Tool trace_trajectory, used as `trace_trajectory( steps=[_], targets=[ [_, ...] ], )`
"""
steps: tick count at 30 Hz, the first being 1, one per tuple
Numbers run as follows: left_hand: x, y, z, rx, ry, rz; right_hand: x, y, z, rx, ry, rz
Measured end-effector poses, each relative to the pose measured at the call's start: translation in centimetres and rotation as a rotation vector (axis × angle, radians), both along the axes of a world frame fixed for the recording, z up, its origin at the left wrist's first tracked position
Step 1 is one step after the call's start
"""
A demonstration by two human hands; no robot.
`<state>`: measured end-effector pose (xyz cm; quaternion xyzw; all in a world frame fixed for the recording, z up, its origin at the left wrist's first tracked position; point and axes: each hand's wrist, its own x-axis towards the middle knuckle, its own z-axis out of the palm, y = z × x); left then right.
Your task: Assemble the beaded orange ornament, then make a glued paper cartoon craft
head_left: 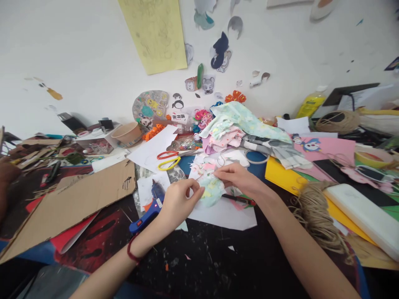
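Note:
A small pale green patterned fabric piece (211,192) is held up between my two hands over a sheet of white paper (230,218). My left hand (181,198) pinches its left edge with thumb and fingertips. At its upper right, my right hand (233,176) is closed on the same piece. Just left of my left hand lies a blue glue gun (148,216), a small light glowing on it. Behind my hands are scissors with red and yellow handles (168,161) and a heap of patterned cloth (240,124). A cutter (239,200) lies partly hidden by my right forearm.
Cardboard (77,199) covers the left of the black table (199,265). To the right are a twine bundle (318,216), a white box-like object (364,220) and yellow card (285,176). Another person's hand (8,174) shows at the far left edge.

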<state>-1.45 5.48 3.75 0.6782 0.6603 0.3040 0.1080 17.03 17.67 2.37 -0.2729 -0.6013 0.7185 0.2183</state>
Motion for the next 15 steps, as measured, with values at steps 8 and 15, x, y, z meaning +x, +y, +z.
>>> trace_trajectory(
  steps=[8, 15],
  targets=[
    [-0.6, 0.6, -0.7, -0.031, -0.130, 0.042, 0.0, -0.3, 0.5, 0.006, -0.007, 0.054],
    [-0.9, 1.4, -1.5, -0.035, -0.371, 0.005, 0.1, -0.3, 0.2, 0.031, 0.003, 0.105]
  ],
)
